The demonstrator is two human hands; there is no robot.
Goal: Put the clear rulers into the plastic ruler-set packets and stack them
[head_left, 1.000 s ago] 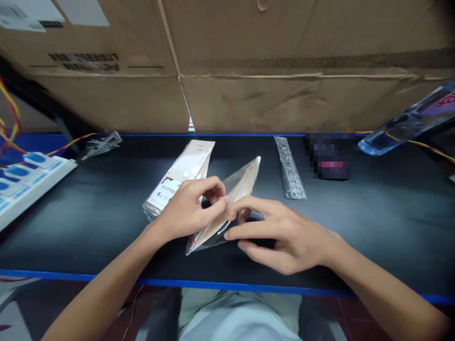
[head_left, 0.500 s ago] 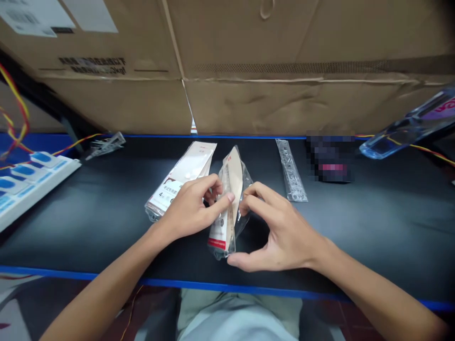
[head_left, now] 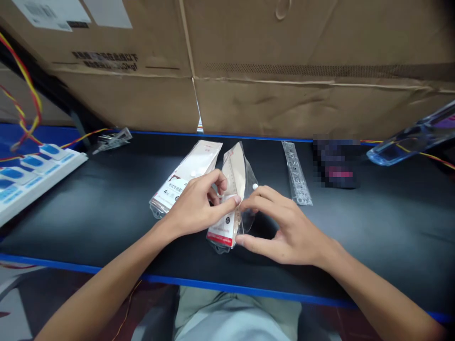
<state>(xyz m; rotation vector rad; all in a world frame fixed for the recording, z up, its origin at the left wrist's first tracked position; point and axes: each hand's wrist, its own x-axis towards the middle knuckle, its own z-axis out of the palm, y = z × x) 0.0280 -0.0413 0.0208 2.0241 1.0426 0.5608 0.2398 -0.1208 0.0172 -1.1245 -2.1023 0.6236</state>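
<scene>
The clear plastic packet (head_left: 220, 232) with the cream sheet, see-through ruler and red-and-white label lay in front of you on the black desk with blue edges (head_left: 355, 251). It had just swung around, so its long side ran almost from twelve to six o'clock. That put the label face up and the loose clear side by your right hand (head_left: 295, 232), so the opening looked easier to get at.

Your left hand (head_left: 194, 206) was on the packet's nine o'clock side. Its thumb pressed near the middle, and its fingers were curled. I can't tell if they pinched the plastic or just rested on it. Your right hand was at three o'clock, with its thumb spread wide from its fingers. The fingers touched the clear side, near a small round white button (head_left: 255, 186), and the thumb tip was down by the lower edge. It had no firm hold that I could see.

At ten o'clock, beside your left hand, lay a white, see-through packet with a printed label (head_left: 195, 163). At two o'clock was a thin clear plastic strip with cut-out shapes (head_left: 297, 175), and past it sat a blurred dark thing with a pink patch (head_left: 334, 163).
</scene>
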